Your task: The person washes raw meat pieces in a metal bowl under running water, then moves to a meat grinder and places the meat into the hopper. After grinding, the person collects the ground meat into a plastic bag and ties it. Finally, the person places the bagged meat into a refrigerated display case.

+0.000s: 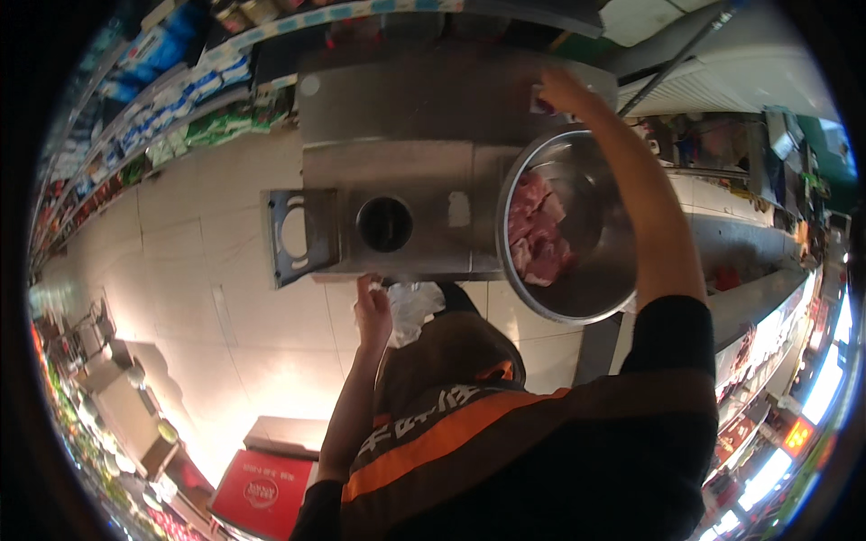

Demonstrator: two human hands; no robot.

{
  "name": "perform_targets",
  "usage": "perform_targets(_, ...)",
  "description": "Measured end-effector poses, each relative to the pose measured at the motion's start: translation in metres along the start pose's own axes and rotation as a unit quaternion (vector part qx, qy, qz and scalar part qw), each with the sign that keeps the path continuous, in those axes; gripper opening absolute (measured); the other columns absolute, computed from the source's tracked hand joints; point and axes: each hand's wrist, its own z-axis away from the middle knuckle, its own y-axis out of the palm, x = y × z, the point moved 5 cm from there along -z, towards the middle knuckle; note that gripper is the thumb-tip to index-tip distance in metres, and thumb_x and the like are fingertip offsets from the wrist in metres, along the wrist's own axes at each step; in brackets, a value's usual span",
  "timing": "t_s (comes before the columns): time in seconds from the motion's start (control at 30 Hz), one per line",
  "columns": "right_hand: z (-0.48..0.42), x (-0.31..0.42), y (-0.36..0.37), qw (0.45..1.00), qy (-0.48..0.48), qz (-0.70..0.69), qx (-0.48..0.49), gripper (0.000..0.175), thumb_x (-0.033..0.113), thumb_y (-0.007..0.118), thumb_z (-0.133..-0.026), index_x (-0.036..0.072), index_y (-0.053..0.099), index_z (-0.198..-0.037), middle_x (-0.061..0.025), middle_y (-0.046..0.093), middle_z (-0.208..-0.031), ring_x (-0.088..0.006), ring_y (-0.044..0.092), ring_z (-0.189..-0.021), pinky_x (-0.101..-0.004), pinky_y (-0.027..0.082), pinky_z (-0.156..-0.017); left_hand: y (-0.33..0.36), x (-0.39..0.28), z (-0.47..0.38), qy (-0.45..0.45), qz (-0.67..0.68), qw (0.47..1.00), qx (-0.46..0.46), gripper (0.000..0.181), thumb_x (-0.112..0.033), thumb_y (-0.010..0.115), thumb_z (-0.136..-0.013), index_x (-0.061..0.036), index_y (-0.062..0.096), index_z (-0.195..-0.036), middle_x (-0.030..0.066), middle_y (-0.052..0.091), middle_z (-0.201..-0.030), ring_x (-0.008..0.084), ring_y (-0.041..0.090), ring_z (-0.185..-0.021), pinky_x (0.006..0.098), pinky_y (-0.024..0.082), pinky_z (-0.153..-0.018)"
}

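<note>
A large stainless steel bowl (599,270) stands at the right end of a steel machine (433,169), with raw meat pieces (538,237) along its left side. My right hand (565,91) reaches over the bowl to the machine's far panel, beside a small pale patch; blur hides whether it touches the panel or how its fingers lie. Low at the machine's near edge, my left hand (373,308) is closed on a clear plastic bag (413,311). A round dark opening (384,224) lies in the machine's top, left of the bowl.
A metal bracket with a cut-out (287,237) juts from the machine's left end. Shelves of packaged goods (183,101) run along the upper left. A red box (260,494) sits on the floor at lower left. A counter (737,304) extends on the right.
</note>
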Motion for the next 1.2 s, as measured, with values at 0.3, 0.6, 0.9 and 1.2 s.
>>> perform_targets(0.3,-0.002,-0.004,0.008,0.988,-0.003,-0.093,-0.124,0.020,0.008,0.059,-0.076,-0.003,0.068,-0.090,-0.0249,0.068,-0.091,-0.0384,0.067,-0.086,-0.0469,0.053,-0.073,-0.001,-0.008,-0.003,0.008,0.008,1.000,0.000,0.024,-0.002,0.048,-0.090,-0.0094,0.049,-0.113,0.0144,0.059,-0.067,0.0292,0.062,-0.062,0.0397,0.046,-0.058)
perform_targets(0.6,-0.006,-0.019,0.021,0.955,0.141,-0.261,-0.017,0.021,0.015,0.057,-0.079,-0.003,0.067,-0.080,-0.0181,0.067,-0.068,-0.0292,0.066,-0.057,-0.0408,0.054,-0.055,0.006,-0.001,-0.001,-0.009,0.092,0.996,0.012,0.024,0.001,0.044,-0.091,-0.0087,0.049,-0.112,0.0045,0.050,-0.060,0.0128,0.049,-0.053,0.0287,0.040,-0.052)
perform_targets(0.9,0.032,-0.017,-0.026,0.958,0.087,-0.134,-0.236,0.027,0.022,0.063,-0.087,-0.001,0.055,-0.099,-0.0163,0.063,-0.069,-0.0299,0.063,-0.054,-0.0394,0.048,-0.046,0.007,0.003,0.001,-0.006,0.069,0.998,-0.012,0.026,-0.002,0.044,-0.091,-0.0094,0.048,-0.116,0.0091,0.056,-0.064,0.0184,0.056,-0.053,0.0337,0.043,-0.051)
perform_targets(1.2,0.318,0.122,0.010,0.966,-0.034,-0.222,-0.131,0.035,0.018,0.067,-0.081,0.006,0.050,-0.109,-0.0138,0.060,-0.095,-0.0307,0.063,-0.084,-0.0416,0.052,-0.068,0.008,0.002,0.004,-0.002,0.078,0.997,-0.008,0.034,0.000,0.042,-0.089,-0.0106,0.050,-0.119,0.0083,0.063,-0.085,0.0191,0.060,-0.057,0.0349,0.045,-0.051)
